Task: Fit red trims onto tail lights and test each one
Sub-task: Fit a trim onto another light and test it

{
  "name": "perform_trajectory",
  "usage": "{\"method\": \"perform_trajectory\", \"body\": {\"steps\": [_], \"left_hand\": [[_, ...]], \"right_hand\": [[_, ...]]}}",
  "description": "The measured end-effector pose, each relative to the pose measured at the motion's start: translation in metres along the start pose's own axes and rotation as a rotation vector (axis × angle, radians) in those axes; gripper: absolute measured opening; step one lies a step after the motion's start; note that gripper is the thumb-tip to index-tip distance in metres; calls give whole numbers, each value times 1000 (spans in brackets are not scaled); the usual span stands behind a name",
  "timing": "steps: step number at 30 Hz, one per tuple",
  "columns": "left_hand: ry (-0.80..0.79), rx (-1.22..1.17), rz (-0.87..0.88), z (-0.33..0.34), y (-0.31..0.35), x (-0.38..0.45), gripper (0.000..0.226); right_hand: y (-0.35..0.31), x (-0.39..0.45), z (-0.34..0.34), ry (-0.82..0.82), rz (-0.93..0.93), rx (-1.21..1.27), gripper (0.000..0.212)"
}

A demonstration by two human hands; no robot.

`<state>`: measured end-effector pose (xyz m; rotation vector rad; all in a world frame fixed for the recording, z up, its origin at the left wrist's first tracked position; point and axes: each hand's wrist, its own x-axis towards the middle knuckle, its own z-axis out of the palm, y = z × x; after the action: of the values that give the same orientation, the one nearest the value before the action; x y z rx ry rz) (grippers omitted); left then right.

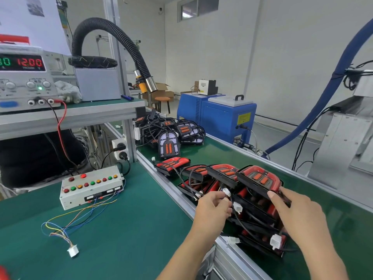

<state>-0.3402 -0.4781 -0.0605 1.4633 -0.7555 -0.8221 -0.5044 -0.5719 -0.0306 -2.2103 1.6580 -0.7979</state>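
A row of red-trimmed tail lights (222, 172) leans stacked on the green conveyor belt (302, 190). My right hand (296, 213) grips the black edge of the nearest tail light (260, 178). My left hand (214, 207) pinches a white wire connector (226, 192) that hangs from that stack. More white connectors (276, 241) dangle on black cables at the front of the pile. Farther back lies a heap of tail lights without red trims (171, 136), one showing its white face upward.
A grey test box with coloured buttons (90, 186) sits on the green bench at left, its coloured wires ending in a white plug (72, 251). A power supply reading 12.00 (26, 77) stands on the shelf. A blue machine (218, 116) stands beyond the belt.
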Motion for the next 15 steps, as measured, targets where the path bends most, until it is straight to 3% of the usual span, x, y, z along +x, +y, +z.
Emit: {"method": "perform_trajectory", "body": {"steps": [6,15], "left_hand": [[-1,34,7,2,-2,1,18],[9,23,-3,-4,-7,1,22]], "right_hand": [[3,-4,-3,-46,27,42,83],[4,0,4,-48,53,76,92]]}}
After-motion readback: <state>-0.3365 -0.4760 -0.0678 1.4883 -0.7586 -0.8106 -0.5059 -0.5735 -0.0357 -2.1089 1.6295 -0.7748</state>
